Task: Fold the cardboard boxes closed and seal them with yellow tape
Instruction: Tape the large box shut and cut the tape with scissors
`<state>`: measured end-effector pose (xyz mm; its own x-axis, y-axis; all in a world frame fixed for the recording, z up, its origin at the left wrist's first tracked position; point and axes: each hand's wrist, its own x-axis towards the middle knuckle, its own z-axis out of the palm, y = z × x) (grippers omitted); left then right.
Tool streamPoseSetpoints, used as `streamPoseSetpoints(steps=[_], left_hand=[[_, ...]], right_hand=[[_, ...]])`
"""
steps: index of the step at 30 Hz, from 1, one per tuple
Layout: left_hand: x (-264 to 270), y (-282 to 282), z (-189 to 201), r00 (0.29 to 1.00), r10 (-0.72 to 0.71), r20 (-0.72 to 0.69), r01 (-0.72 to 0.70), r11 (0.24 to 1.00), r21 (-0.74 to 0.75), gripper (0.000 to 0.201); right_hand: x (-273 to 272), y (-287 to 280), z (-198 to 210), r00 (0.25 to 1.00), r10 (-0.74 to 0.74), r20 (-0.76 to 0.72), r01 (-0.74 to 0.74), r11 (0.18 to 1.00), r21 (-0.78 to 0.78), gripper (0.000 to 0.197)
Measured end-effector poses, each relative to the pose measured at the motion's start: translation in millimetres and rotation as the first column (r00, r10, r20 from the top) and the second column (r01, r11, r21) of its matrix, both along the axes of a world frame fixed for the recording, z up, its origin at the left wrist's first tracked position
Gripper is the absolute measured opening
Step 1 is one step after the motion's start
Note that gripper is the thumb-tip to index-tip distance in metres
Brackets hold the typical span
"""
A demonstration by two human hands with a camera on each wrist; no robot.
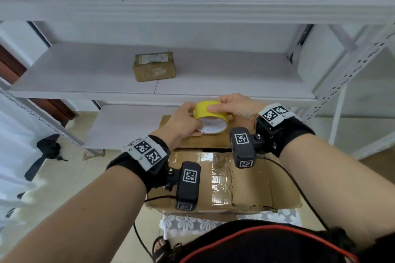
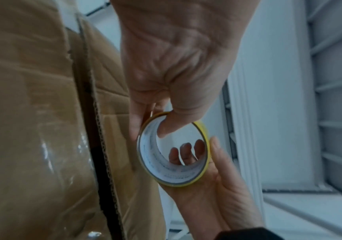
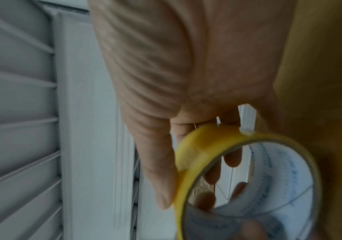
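Both forearms reach forward over a large brown cardboard box (image 1: 252, 186) with glossy clear tape on its near flap. The left hand (image 1: 181, 123) and the right hand (image 1: 237, 108) meet above the box's far flap, holding a round roll of yellow tape (image 1: 210, 117) between them. The left thumb hooks inside the roll's white core while its fingers (image 2: 139, 120) wrap the outer band. The right thumb lies flat along the yellow outer face, and its fingers (image 3: 209, 175) curl over the far rim. Beyond the fingers, a small sealed brown cardboard box (image 1: 154, 67) sits on a white shelf (image 1: 85, 74).
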<state>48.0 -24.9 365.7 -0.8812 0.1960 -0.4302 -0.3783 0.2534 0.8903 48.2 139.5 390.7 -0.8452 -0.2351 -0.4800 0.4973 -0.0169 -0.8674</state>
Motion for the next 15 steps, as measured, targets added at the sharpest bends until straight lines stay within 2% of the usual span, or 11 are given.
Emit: streamPoseSetpoints(steps=[5, 7, 10, 13, 15], left_hand=[[-1.6, -0.9, 11.4, 0.991, -0.069, -0.119, 0.063, 0.997, -0.049, 0.035], [-2.0, -1.3, 14.1, 0.989, -0.085, -0.123, 0.081, 0.996, -0.035, 0.035], [-1.4, -0.4, 14.7, 0.991, -0.074, -0.108, 0.072, 0.997, -0.024, 0.035], [-1.0, 2.1, 17.3, 0.992, -0.062, -0.113, 0.058, 0.997, -0.041, 0.033], [-3.0, 2.7, 18.2, 0.991, -0.059, -0.118, 0.053, 0.997, -0.052, 0.031]], right_hand=[[2.3, -0.6, 7.2, 0.999, -0.026, -0.025, 0.025, 0.999, -0.035, 0.01], [3.5, 2.6, 8.3, 0.999, -0.03, -0.015, 0.029, 0.997, -0.077, 0.009], [5.1, 4.1, 7.6, 0.999, -0.038, -0.002, 0.038, 0.995, -0.092, 0.022], [6.3, 2.2, 9.0, 0.998, -0.064, 0.0, 0.064, 0.99, -0.126, 0.016], [5.9, 0.1, 10.6, 0.995, -0.093, 0.025, 0.096, 0.986, -0.139, 0.028]])
